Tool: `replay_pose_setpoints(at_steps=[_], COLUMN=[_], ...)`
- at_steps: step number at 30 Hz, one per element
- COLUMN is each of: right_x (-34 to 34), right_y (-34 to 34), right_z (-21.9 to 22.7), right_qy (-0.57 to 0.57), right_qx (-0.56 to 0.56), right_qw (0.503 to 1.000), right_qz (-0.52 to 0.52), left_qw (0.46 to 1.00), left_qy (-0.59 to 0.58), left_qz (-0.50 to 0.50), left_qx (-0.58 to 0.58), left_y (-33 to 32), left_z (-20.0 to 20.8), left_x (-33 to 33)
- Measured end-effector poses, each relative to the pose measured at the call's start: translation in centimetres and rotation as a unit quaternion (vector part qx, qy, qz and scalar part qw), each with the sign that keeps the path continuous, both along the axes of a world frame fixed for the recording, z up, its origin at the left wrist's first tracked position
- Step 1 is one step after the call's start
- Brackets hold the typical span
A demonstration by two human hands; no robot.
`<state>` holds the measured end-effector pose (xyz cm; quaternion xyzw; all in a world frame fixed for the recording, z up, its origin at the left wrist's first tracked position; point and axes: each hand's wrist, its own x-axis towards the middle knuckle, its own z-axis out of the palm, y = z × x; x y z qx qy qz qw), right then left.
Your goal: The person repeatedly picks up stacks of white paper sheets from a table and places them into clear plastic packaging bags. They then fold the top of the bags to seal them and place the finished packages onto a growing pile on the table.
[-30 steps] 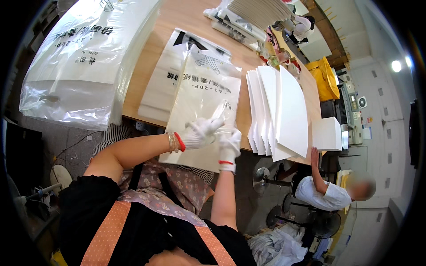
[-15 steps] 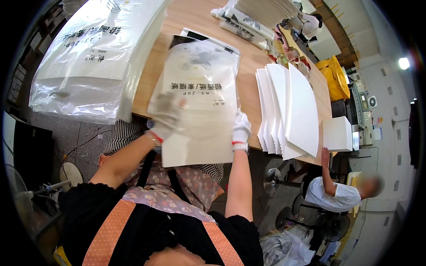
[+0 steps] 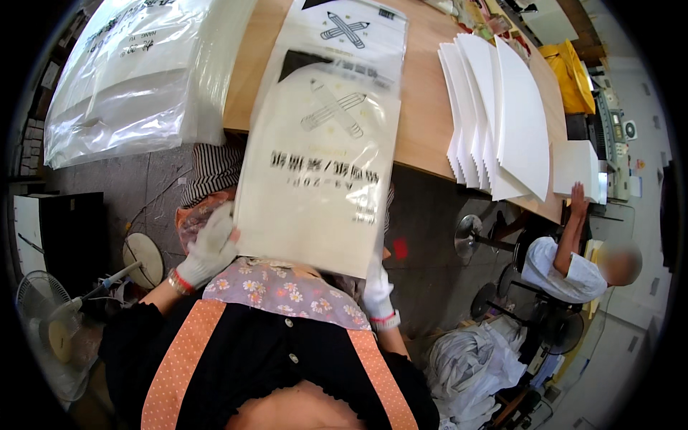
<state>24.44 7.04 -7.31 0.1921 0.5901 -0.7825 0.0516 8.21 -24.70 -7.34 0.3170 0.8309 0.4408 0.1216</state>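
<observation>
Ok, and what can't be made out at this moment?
All in the head view:
Right hand: fingertips lost behind the near packet at its lower right edge, so its grip is unclear.
Left hand: slightly blurred; whether it touches the packet can't be told.
Far packet: lower part hidden under the near packet.
Plastic-wrapped stack: far end cut off by the top edge.
Grey equipment at far right: too small for detail.

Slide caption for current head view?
White-gloved left hand and right hand at the lower corners of a rectangular cream plastic-sleeved paper packet by a light-brown table.
</observation>
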Motion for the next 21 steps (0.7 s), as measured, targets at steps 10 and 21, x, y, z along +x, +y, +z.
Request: replay_pose_setpoints(at_steps=[10, 21], right_x=[-4.7, -10.8], right_y=[4.2, 0.7], right_z=[-3.0, -5.2], right_qy=[-0.021, -0.014], right_qx=[0.545, 0.036], right_qw=[0.838, 0.996], right_qz=[0.018, -0.079], left_qw=[0.969, 0.944], left_qy=[-0.150, 0.237], left_qz=[0.193, -0.067], left_qx=[0.033, 0.218], left_y=[2.1, 9.7], left_z=[-1.0, 12.9], left_x=[-1.2, -7.5])
